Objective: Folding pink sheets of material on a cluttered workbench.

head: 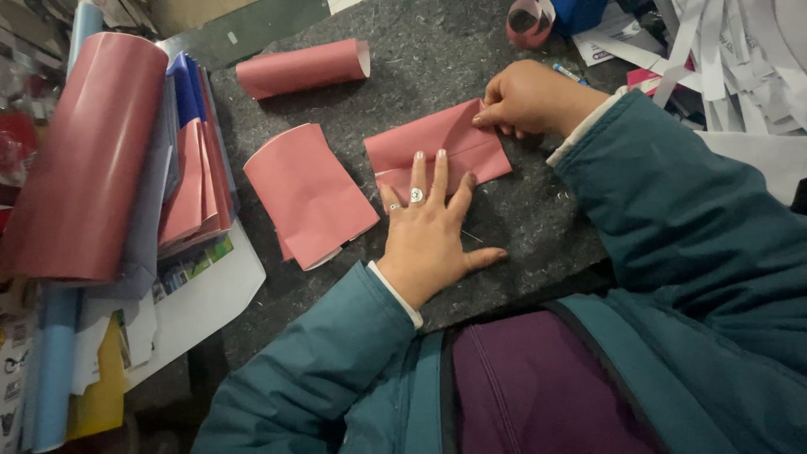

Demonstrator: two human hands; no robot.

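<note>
A folded pink sheet (437,145) lies on the dark grey felt mat (521,219). My left hand (429,231), with rings on two fingers, lies flat with spread fingers pressing the sheet's lower edge. My right hand (525,99) pinches the sheet's upper right corner against the mat. Both sleeves are teal. To the left lies a curled pink sheet (309,195), and farther back a small pink roll (303,69).
A large pink roll (88,155) and a stack of pink and blue sheets (195,160) lie at the left over white card (210,294). White paper strips (740,59) pile at the top right. A small pink roll end (530,21) sits at the top.
</note>
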